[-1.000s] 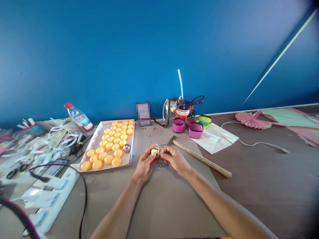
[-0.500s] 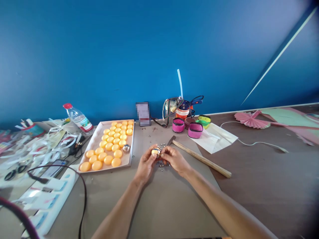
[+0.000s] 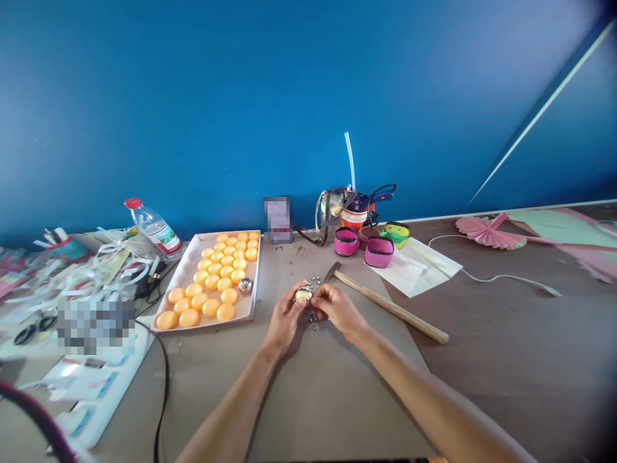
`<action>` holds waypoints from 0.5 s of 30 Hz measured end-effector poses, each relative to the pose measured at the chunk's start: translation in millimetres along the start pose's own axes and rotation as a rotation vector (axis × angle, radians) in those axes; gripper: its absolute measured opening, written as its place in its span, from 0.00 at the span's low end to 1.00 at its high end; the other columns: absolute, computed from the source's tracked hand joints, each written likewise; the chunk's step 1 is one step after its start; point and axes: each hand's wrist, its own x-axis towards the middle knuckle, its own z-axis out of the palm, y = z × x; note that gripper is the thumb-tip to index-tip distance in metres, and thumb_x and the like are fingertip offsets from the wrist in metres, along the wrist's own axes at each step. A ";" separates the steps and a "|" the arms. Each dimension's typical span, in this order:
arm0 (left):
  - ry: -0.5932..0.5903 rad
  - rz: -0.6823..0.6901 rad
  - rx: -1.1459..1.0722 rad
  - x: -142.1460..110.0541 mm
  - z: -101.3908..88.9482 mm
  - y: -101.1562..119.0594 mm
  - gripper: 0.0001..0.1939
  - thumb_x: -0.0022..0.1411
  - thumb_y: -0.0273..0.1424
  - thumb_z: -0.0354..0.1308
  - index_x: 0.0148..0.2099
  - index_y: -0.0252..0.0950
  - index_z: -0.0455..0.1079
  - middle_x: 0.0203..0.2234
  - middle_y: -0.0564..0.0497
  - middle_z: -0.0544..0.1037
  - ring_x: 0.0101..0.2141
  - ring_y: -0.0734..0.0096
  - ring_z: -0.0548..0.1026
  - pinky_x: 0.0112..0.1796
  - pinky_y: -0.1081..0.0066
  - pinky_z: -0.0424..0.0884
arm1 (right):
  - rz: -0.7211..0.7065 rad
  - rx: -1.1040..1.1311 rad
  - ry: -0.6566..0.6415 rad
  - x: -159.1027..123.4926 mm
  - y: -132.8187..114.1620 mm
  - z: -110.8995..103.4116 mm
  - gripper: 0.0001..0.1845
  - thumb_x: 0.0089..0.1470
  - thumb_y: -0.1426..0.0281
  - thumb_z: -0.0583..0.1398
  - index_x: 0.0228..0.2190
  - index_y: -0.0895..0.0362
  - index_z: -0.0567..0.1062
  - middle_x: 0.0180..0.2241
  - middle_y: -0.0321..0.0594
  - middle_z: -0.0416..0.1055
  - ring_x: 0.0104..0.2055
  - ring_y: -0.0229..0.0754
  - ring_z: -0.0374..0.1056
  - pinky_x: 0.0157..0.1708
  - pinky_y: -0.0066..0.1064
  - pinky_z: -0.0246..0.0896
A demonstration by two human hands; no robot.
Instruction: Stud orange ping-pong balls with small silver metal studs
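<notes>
My left hand (image 3: 283, 319) is closed around an orange ball (image 3: 303, 294) partly covered with small shiny silver pieces, holding it above the grey mat. Thumb and fingers of my right hand (image 3: 339, 310) are pinched together at the ball's right side; whatever is between them is too small to make out. Several small silver pieces (image 3: 313, 318) lie on the mat under and behind my hands. Left of them, a shallow white tray (image 3: 251, 302) carries rows of plain orange balls (image 3: 210, 308) and one silver-covered ball (image 3: 245, 285).
A hammer (image 3: 390, 305) with a wooden handle lies right of my hands. Behind it are pink containers (image 3: 378, 251) and white paper (image 3: 434, 267). A phone-like device (image 3: 278, 220) leans on the wall. To the left are a bottle (image 3: 157, 228), scissors (image 3: 35, 328) and cables.
Both hands stay at nearly the same place, with the ball still in my left hand. The whole view has shifted very slightly.
</notes>
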 end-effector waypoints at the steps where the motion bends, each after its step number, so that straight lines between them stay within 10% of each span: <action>1: -0.023 -0.024 -0.065 0.3 0.9 1.3 0.22 0.52 0.38 0.61 0.49 0.36 0.69 0.37 0.47 0.76 0.35 0.66 0.73 0.39 0.65 0.69 | 0.004 0.040 -0.029 0.3 -1.5 -0.8 0.12 0.43 0.64 0.61 0.22 0.56 0.63 0.15 0.27 0.60 0.18 0.31 0.55 0.22 0.25 0.50; 5: -0.072 -0.094 -0.283 1.6 2.3 8.0 0.20 0.54 0.35 0.60 0.49 0.36 0.67 0.33 0.50 0.75 0.29 0.73 0.74 0.37 0.68 0.68 | -0.068 0.010 -0.065 4.8 -7.8 -11.5 0.11 0.48 0.62 0.57 0.26 0.56 0.65 0.19 0.29 0.61 0.19 0.32 0.55 0.22 0.25 0.50; 9: -0.073 -0.122 -0.370 0.7 2.8 14.9 0.20 0.55 0.33 0.59 0.51 0.38 0.65 0.33 0.51 0.75 0.28 0.74 0.74 0.35 0.69 0.69 | -0.294 -0.597 0.177 10.9 -2.4 -26.9 0.08 0.50 0.71 0.54 0.33 0.57 0.71 0.31 0.40 0.69 0.33 0.39 0.64 0.35 0.30 0.58; 15: -0.086 -0.144 -0.422 -0.4 3.4 18.3 0.18 0.57 0.33 0.58 0.50 0.35 0.65 0.35 0.46 0.75 0.29 0.72 0.74 0.35 0.68 0.69 | -0.243 -1.298 0.088 11.5 7.5 -30.9 0.20 0.53 0.74 0.52 0.49 0.57 0.65 0.44 0.48 0.66 0.44 0.42 0.65 0.41 0.29 0.57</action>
